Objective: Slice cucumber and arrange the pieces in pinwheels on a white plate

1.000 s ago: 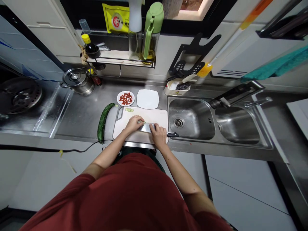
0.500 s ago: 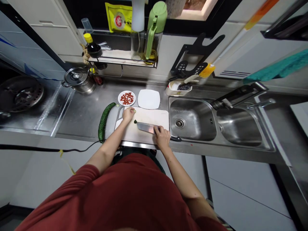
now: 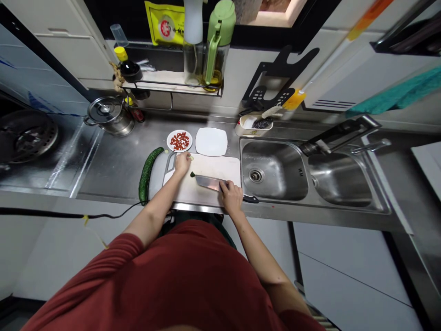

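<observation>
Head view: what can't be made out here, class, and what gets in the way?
In the head view:
Pale slices: number unclear; the left hand blocks them.
Knife: the part under the right hand is hidden.
Pot: contents hidden by the lid.
Red pieces on the round plate: too small to identify.
Stove burner: cut off by the left edge.

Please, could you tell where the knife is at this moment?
In the head view, the knife is over the cutting board's right half, in the right hand, its handle pointing toward the sink.
</observation>
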`<state>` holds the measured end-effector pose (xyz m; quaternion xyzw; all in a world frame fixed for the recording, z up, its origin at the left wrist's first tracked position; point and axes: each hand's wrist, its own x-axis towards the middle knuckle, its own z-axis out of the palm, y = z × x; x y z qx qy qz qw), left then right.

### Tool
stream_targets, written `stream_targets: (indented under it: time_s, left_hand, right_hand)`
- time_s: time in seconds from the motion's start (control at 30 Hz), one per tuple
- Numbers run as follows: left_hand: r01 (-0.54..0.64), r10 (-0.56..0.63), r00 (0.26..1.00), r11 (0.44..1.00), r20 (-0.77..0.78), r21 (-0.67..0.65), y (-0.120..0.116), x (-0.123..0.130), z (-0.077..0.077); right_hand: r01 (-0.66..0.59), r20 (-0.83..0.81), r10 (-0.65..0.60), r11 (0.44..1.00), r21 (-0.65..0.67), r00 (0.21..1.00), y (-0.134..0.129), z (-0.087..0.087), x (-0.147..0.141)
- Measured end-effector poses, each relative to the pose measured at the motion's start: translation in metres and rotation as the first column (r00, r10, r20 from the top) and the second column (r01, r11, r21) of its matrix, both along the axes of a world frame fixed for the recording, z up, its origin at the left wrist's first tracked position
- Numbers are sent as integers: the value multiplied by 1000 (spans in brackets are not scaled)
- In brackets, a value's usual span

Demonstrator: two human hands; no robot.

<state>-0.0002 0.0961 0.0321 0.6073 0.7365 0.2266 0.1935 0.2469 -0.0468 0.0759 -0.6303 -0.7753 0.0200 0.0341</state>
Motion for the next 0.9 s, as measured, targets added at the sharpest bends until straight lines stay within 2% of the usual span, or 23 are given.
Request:
stream_targets:
  time_s: [0.2,0.4,0.57,0.7,0.9]
  left_hand:
    - [20,-17,998,999,-69,43,-8,-1,-1]
    - [45,-42,998,998,-43,53,-12,-2,-3]
    - [19,-16,999,996,-40,83,-16,-2,-2]
    - [-37,34,999,994,29,102,-29,-3,0]
    - [-61,48,991,993,125,103,-62,-1,3]
  right_hand:
    - [4,-8,-5,1000,-16,1000,1,-1,0]
    - [3,-4,-3,1000,-5,1000,1,-4,1]
    - [3,-22,-3,1000,-19,1000,2,-4,1]
    - [29,-49,-32,999,-44,998,4,-4,0]
    - [48,-82,-57,993,-106,995,9,2,-5]
